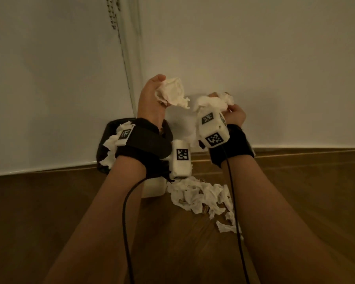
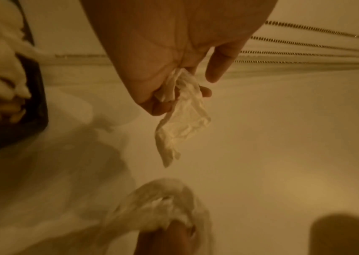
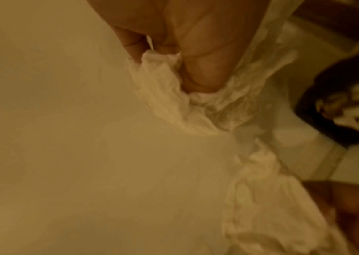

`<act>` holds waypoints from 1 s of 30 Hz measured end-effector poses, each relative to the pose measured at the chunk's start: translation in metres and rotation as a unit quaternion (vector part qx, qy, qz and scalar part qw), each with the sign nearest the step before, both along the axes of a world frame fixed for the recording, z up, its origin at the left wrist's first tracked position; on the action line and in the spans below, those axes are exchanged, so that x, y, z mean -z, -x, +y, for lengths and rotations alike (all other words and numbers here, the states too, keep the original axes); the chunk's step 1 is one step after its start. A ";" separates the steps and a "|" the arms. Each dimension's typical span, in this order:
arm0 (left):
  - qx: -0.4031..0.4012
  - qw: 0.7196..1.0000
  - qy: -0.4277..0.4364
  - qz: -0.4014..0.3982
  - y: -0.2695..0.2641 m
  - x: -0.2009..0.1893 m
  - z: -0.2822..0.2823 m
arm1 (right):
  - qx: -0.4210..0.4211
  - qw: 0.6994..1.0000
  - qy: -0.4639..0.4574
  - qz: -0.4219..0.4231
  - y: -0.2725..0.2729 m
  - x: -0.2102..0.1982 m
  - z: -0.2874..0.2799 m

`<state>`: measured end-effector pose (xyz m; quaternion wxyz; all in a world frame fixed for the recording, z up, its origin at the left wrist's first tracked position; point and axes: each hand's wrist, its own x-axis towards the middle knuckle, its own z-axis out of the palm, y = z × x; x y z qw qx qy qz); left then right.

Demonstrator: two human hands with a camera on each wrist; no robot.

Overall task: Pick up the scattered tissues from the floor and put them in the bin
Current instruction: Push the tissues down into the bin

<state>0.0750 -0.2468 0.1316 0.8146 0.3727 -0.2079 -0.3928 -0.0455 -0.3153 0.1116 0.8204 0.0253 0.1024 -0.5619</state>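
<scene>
My left hand (image 1: 152, 93) is raised in front of the wall and grips a crumpled white tissue (image 1: 172, 93); in the left wrist view that tissue (image 2: 180, 119) hangs from the curled fingers (image 2: 163, 105). My right hand (image 1: 232, 111) holds another tissue wad (image 1: 211, 102), seen in the right wrist view as a tissue (image 3: 174, 100) pinched under the thumb. The black bin (image 1: 107, 150) sits against the wall below my left wrist, with tissues (image 1: 113, 144) spilling over its rim. A pile of scattered tissues (image 1: 201, 197) lies on the wooden floor.
A white wall (image 1: 254, 58) rises directly ahead, with a door frame edge (image 1: 129, 58) left of centre. A white box-like object (image 1: 154, 187) stands on the floor beside the bin. Wrist camera cables (image 1: 125, 222) trail along both forearms. Brown wooden floor (image 1: 295, 191) spreads to the right.
</scene>
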 end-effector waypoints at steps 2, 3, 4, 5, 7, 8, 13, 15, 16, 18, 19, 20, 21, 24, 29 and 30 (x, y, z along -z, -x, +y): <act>-0.033 0.999 -0.017 -0.023 -0.018 0.002 0.009 | -0.026 1.000 0.014 0.009 -0.025 -0.011 0.006; -0.053 0.997 -0.033 -0.047 -0.028 0.005 0.014 | -0.042 0.999 0.026 0.008 -0.037 -0.016 0.012; -0.073 0.993 -0.050 -0.077 -0.039 0.008 0.019 | -0.056 0.998 0.035 0.008 -0.048 -0.020 0.016; -0.089 0.988 -0.064 -0.110 -0.049 0.011 0.024 | -0.067 0.997 0.041 0.014 -0.057 -0.022 0.021; -0.108 0.975 -0.092 -0.174 -0.065 0.019 0.035 | -0.089 0.995 0.044 0.029 -0.072 -0.021 0.030; -0.115 0.964 -0.114 -0.209 -0.072 0.022 0.041 | -0.093 0.994 0.041 0.037 -0.077 -0.018 0.034; -0.138 0.866 -0.255 -0.408 -0.093 0.051 0.063 | -0.114 0.987 -0.015 0.113 -0.093 0.017 0.044; -0.115 0.843 -0.279 -0.445 -0.095 0.063 0.069 | -0.128 0.979 -0.031 0.153 -0.099 0.028 0.047; -0.101 0.835 -0.294 -0.454 -0.095 0.069 0.069 | -0.129 0.976 -0.034 0.171 -0.104 0.031 0.048; -0.066 0.816 -0.330 -0.470 -0.096 0.079 0.071 | -0.147 0.963 -0.014 0.224 -0.112 0.036 0.053; -0.048 0.797 -0.351 -0.490 -0.096 0.083 0.071 | -0.165 0.952 0.008 0.256 -0.116 0.037 0.054; -0.033 0.772 -0.370 -0.515 -0.095 0.086 0.072 | -0.185 0.930 0.050 0.315 -0.120 0.039 0.055; -0.019 0.750 -0.386 -0.537 -0.095 0.088 0.073 | -0.204 0.883 0.118 0.406 -0.123 0.040 0.056; 0.017 0.673 -0.412 -0.614 -0.092 0.090 0.073 | -0.145 0.634 0.347 0.676 -0.130 0.047 0.062; 0.081 0.622 -0.449 -0.636 -0.087 0.086 0.079 | -0.199 0.291 0.528 0.773 -0.121 0.065 0.073; 0.105 0.646 -0.466 -0.596 -0.085 0.087 0.079 | -0.226 0.210 0.541 0.782 -0.117 0.068 0.073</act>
